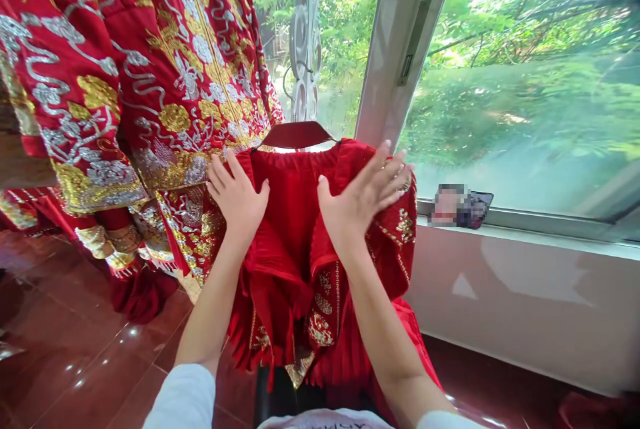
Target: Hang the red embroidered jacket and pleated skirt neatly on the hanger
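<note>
Overlapping one red garment (287,236) — two splayed hands (240,199) (353,209).

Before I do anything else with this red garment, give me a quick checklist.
1. Left hand free: ok, fingers spread, nothing gripped.
2. Right hand free: ok, also open.
3. Red garment lying smooth: not ok, folds bunch down its front.
4. Embroidered jacket untouched by the left hand: cannot tell, they overlap in view.
5. Dark object away from the garment: ok, it's on the windowsill.
</note>
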A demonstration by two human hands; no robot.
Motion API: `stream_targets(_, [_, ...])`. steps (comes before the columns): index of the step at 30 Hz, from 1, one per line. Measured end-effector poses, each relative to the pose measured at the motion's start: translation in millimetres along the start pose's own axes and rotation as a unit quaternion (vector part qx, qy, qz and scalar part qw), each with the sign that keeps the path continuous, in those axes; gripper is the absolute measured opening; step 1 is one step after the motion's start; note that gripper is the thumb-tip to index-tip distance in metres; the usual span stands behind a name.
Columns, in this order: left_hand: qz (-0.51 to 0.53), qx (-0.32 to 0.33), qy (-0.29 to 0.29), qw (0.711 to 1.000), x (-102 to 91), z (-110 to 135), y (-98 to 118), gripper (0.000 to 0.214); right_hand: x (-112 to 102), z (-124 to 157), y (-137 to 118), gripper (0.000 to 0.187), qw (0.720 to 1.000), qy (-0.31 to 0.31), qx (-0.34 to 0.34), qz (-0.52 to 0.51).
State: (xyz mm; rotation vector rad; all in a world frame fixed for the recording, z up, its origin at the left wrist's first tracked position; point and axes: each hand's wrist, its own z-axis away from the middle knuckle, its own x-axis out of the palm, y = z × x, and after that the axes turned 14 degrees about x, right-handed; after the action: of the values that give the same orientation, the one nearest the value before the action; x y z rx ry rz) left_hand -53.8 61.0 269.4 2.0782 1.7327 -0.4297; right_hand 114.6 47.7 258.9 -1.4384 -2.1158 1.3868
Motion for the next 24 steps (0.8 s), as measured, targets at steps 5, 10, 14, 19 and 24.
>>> stream_targets(5, [-0.027, 0.043, -0.034, 0.998, -2.6, 7, -26, 0.058, 17, -26, 21, 0.063, 0.996, -0.015, -0.003, 0.091])
stream_targets(10, [-0.115, 0.013, -0.123, 0.986, -64.6, -28, -63, 0.037, -51, -82, 28, 0.053, 0.980, -0.127, -0.062, 0.141])
stream_targets(14, [-0.112, 0.052, -0.259, 0.958, -76.1, -76, -83, 0.041, -68, -140, 19, 0.048, 0.970, -0.163, -0.086, 0.158])
stream_targets(19, [-0.095, 0.060, -0.327, 0.938, -48.5, -87, -107, 0.032, -49, -179, 32, 0.040, 0.952, -0.207, -0.061, 0.216])
stream_targets(24, [-0.087, -0.003, -0.360, 0.929, -22.9, -66, -133, 0.023, -40, -180, 55, 0.037, 0.907, -0.326, -0.059, 0.261])
